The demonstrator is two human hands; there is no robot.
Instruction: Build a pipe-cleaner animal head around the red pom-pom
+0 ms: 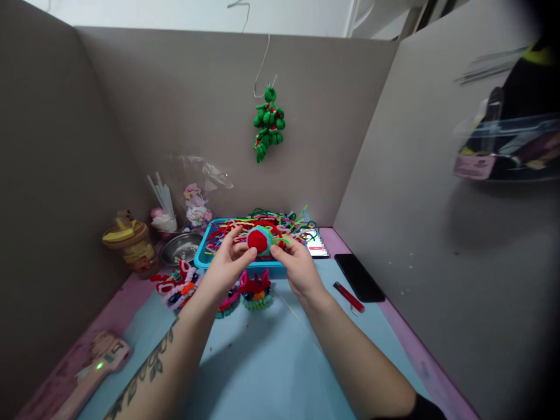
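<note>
While we see the left hand point(225, 259) and right hand point(301, 268) clamp their fingers point(231, 235) on a red-and-blue ball point(258, 240), a green strand point(282, 240), perhaps joined to it, shows by the right thumb point(277, 251). Just beyond the fingers sits a blue tray point(202, 252) of fuzzy wires point(301, 224).

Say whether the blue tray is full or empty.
Looks nearly full: a tangle of multicoloured fuzzy strands spreads across the blue tray, some rising above its rim.

Beyond my left hand point(226, 259) and right hand point(301, 269), the tray point(262, 266) of stems point(284, 220) stands near the back edge of the table point(262, 361), three figures point(256, 290) before it. A bowl point(180, 248) lies toward the back left corner, a phone point(359, 277) along the right edge.
</note>
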